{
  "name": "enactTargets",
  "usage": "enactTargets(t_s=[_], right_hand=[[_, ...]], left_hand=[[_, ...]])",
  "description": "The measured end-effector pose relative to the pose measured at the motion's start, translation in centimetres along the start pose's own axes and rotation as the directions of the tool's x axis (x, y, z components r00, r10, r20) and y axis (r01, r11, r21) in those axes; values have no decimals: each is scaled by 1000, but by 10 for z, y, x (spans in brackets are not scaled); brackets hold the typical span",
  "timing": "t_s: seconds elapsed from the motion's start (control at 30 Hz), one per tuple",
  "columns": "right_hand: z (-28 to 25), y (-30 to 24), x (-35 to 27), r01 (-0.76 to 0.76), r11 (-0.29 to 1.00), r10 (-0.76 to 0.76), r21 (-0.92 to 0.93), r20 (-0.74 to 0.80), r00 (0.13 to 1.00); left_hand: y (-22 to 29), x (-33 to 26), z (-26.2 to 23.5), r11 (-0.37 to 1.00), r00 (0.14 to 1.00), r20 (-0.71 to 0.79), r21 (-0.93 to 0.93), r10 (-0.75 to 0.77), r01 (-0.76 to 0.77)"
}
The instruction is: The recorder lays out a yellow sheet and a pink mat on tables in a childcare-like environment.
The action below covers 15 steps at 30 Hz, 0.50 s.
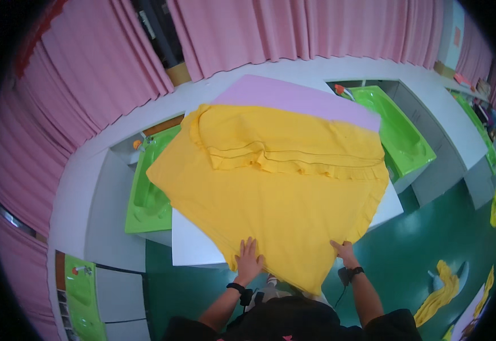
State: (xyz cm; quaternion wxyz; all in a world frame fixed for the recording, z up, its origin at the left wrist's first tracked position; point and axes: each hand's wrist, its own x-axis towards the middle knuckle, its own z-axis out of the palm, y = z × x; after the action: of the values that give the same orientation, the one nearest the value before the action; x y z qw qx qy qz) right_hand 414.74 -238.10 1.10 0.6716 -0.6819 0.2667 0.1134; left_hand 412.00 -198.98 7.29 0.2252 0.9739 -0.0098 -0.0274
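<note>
A large yellow cloth with a ruffled trim (271, 204) lies spread over a white worktop and hangs down its near edge towards me. Its far part is folded back, so one ruffled border runs across the middle. On the cloth's near left part rests my left hand (249, 263), palm down with the fingers spread. My right hand (346, 253) is at the cloth's near right edge, its fingers closed on the ruffled border. Under the far side of the cloth, a flat lilac sheet (276, 91) sticks out.
Green basins flank the worktop (194, 244), one at the left (137, 213) and one at the right (398, 133). Another green basin (83, 295) stands at the lower left. Pink curtains (316, 28) hang behind. Yellow fabric (441, 292) lies on the green floor (393, 250) at the right.
</note>
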Motion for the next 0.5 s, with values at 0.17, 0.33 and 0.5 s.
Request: enactTargets(t_s=[0.17,0.33,0.5], right_hand=[[18,45,-58,-109,994,103,23,186,977],[-17,29,-100,-354,935,269,-10,670,692],[-64,29,-6,-60,992,37,110,204,978]], left_hand=[[-31,-17,14,998,992,-124,52,35,-29],[-81,-24,-20,997,998,-46,59,51,-48],[-106,-13,-14,997,999,-10,71,31,-31]])
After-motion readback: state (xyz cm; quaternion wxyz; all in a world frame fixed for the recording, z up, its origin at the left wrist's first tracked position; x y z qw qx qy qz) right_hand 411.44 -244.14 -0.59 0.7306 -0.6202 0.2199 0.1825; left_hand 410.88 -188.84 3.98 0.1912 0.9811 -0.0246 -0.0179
